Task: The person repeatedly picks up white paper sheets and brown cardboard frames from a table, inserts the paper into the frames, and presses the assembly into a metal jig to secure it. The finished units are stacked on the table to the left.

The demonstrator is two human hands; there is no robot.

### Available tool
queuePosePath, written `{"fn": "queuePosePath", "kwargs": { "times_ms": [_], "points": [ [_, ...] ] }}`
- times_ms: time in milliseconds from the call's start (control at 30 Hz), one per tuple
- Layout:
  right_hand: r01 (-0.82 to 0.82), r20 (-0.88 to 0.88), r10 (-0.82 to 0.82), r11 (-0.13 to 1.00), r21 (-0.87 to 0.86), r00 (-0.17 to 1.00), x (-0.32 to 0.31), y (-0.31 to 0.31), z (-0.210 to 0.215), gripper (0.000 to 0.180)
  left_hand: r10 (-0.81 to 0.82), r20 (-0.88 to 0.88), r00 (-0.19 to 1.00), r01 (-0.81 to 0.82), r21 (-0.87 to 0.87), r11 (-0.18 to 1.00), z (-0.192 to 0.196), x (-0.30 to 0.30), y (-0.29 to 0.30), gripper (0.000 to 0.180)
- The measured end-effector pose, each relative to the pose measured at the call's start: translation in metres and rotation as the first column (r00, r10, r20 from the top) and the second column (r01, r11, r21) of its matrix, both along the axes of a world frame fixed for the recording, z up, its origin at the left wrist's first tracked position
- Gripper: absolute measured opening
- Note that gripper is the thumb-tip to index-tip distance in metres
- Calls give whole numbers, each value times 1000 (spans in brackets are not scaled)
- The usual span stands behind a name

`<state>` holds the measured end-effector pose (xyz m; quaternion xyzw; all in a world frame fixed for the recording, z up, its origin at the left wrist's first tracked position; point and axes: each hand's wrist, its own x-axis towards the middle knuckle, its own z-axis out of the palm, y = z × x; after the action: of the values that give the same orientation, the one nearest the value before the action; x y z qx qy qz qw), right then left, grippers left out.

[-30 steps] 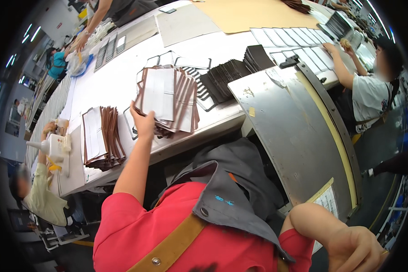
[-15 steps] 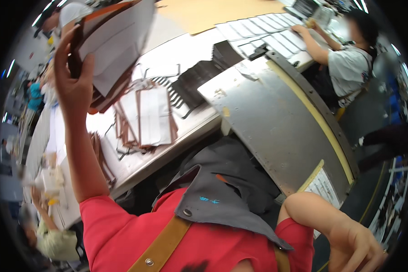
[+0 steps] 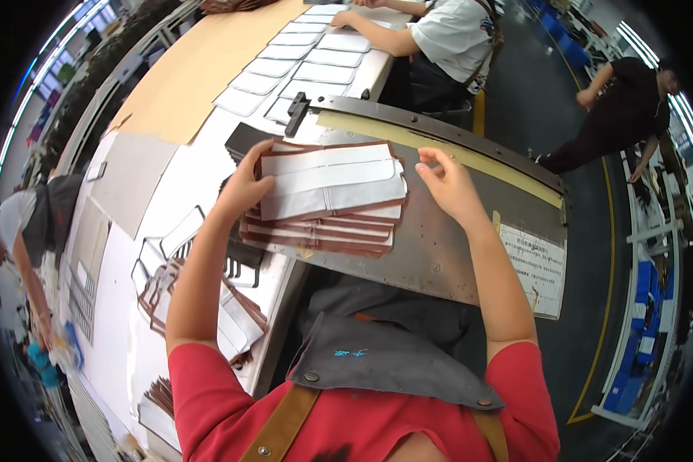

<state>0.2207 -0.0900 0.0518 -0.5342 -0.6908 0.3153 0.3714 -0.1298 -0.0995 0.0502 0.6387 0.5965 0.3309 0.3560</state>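
A thick bundle of brown and white wallet-like pieces lies, slightly fanned, over the grey metal plate in front of me. My left hand grips its left end, the thumb over the top piece and the fingers partly hidden behind the edge. To the right of the bundle, apart from it, my right hand is raised with fingers curved and spread, holding nothing. Whether the bundle's underside rests fully on the plate is hidden.
More brown and white pieces lie on the white table, beside black wire racks. A metal bar borders the plate's far side. Rows of white panels lie before a co-worker. Another person stands at right.
My left hand has brought the bundle from high on the left to over the metal plate. My right hand has risen from the lower right to beside it. The view has turned rightward.
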Motion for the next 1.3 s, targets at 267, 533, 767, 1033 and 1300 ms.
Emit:
{"fn": "queuePosePath", "kwargs": {
  "times_ms": [267,533,767,1033,1300],
  "points": [
    [-1,-32,-3,993,-118,999,-24,51,-34,39,-85,-44,995,90,130,987,-13,3,7,64],
    [-126,-623,-144,921,-369,769,-20,19,11,27,155,-317,936,41,535,844,4,29,17,46],
    [269,-433,-341,938,-219,834,66,44,-13,19,-175,-617,768,460,340,820,-10,119,53,42],
    [182,402,-357,893,412,843,86,38,-33,17,-120,-752,649,457,258,851,-34,153,75,42],
    [24,754,-296,937,349,586,72,10,-21,32,-161,-727,667,473,247,846,-35,153,74,43]
  ]
}}
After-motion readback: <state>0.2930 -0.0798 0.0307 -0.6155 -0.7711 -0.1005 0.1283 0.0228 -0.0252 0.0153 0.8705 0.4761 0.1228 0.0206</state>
